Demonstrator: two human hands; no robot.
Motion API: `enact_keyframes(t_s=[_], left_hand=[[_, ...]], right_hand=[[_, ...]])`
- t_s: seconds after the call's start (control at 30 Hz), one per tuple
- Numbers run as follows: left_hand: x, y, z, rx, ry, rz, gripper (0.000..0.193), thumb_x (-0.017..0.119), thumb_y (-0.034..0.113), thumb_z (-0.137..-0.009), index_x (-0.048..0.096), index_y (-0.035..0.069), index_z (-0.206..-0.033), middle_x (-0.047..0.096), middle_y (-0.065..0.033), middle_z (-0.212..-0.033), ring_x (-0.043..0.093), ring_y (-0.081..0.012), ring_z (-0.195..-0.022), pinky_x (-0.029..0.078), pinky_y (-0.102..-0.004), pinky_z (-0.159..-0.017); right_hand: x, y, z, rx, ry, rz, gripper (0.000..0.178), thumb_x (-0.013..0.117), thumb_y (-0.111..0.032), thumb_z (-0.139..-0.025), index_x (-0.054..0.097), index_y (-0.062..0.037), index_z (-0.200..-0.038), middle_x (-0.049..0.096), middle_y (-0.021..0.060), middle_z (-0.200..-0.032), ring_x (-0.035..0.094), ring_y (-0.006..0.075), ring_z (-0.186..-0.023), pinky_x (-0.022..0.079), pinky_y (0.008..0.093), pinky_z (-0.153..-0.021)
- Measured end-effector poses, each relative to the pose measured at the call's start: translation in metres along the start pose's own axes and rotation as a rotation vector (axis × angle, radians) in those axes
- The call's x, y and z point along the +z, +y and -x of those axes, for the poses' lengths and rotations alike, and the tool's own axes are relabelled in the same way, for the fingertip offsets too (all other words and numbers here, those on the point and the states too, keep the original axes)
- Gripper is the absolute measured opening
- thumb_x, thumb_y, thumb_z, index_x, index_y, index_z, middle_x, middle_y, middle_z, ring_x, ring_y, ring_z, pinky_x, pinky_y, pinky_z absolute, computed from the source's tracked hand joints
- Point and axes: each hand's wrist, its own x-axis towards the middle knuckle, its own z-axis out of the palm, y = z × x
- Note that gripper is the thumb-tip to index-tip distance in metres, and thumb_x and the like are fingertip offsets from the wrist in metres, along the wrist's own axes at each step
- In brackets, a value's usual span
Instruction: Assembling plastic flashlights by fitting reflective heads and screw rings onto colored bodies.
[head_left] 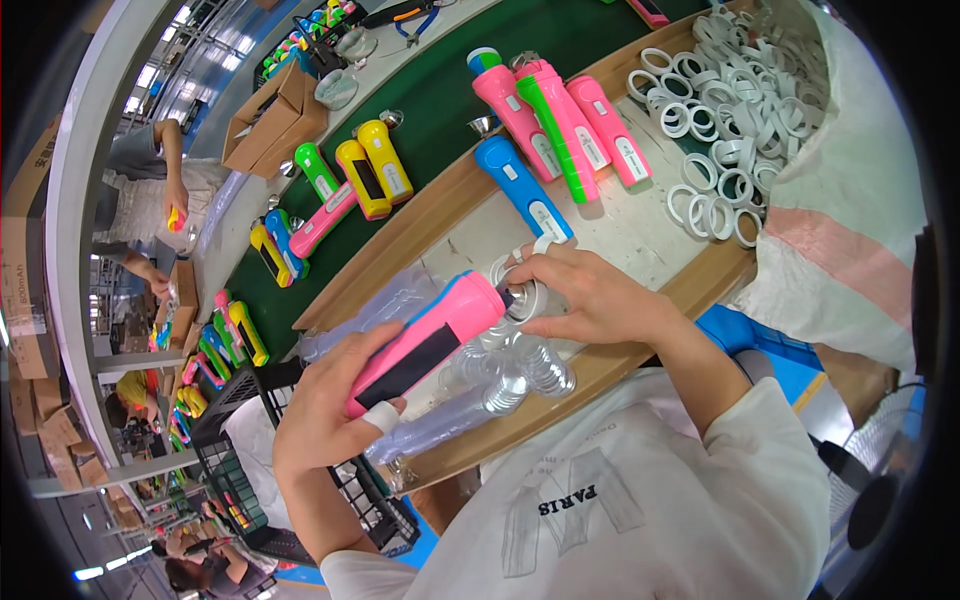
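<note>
My left hand is wrapped around a pink flashlight with a black panel along its side. A strip of white tape circles one of its fingers. At the flashlight's head end, my right hand has its fingers closed around a white plastic ring. A shiny reflector sits between that ring and the flashlight's head; my fingers partly hide how they meet. Just below lie stacks of clear round lenses, some in a clear plastic sleeve. A blue flashlight rests beyond my right hand.
Several pink and green flashlights lie farther back. White rings are heaped at the right beside a white woven sack. More flashlights line a green conveyor belt. A black crate stands lower left; co-workers' hands are beyond.
</note>
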Motion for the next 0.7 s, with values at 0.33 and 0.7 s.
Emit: enact_keyframes(t_s=[0.33, 0.7], left_hand=[[0.053, -0.023, 0.009, 0.028, 0.022, 0.413, 0.060, 0.078, 0.009, -0.068, 0.058, 0.000, -0.123, 0.067, -0.0140, -0.104, 0.066, -0.0208, -0.089, 0.049, -0.0303, -0.081], [0.095, -0.010, -0.005, 0.233, 0.178, -0.609, 0.053, 0.075, 0.012, -0.068, 0.063, 0.012, -0.119, 0.066, -0.0117, -0.093, 0.065, -0.0264, -0.075, 0.053, -0.0336, -0.065]], right_hand=[[-0.005, -0.035, 0.007, -0.145, -0.044, -0.090, 0.063, 0.075, -0.026, -0.075, 0.048, -0.0069, -0.129, 0.053, 0.0180, -0.117, 0.053, 0.0378, -0.108, 0.046, 0.0402, -0.088], [0.036, -0.012, -0.022, 0.861, 0.118, -1.170, 0.032, 0.042, -0.026, -0.099, 0.052, -0.0041, -0.121, 0.060, 0.0093, -0.101, 0.058, 0.0204, -0.100, 0.045, 0.0327, -0.092]])
